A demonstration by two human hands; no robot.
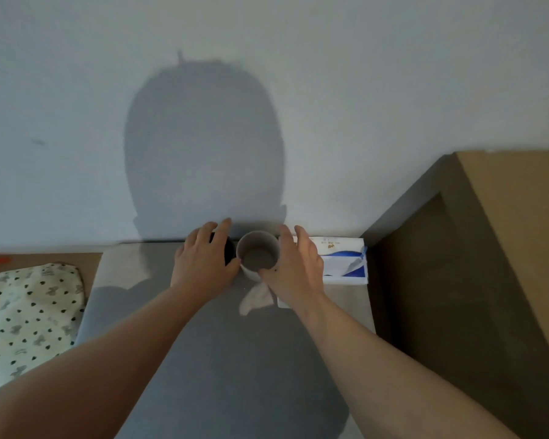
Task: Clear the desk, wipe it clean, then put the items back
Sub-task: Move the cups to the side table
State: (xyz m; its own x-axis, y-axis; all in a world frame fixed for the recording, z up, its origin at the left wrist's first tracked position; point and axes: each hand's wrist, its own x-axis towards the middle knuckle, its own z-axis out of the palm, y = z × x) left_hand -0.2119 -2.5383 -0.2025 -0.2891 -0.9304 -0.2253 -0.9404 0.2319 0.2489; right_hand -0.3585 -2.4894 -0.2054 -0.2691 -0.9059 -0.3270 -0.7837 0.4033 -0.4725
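Observation:
A white cup [258, 252] stands upright near the back edge of the grey desk [210, 359], close to the wall. My right hand [293, 267] wraps around the cup's right side, thumb at its front. My left hand [205, 263] lies over a small black object [227, 250] just left of the cup, hiding most of it. A crumpled white tissue [255, 297] lies on the desk in front of the cup, partly under my right wrist. A blue-and-white tissue pack [343, 261] sits at the back right of the desk.
A white wall rises directly behind the desk. A brown cardboard box [504, 248] stands to the right, against the desk's edge. On the left lies a patterned pillow [26, 315] on a bed. My shadow darkens the desk's middle.

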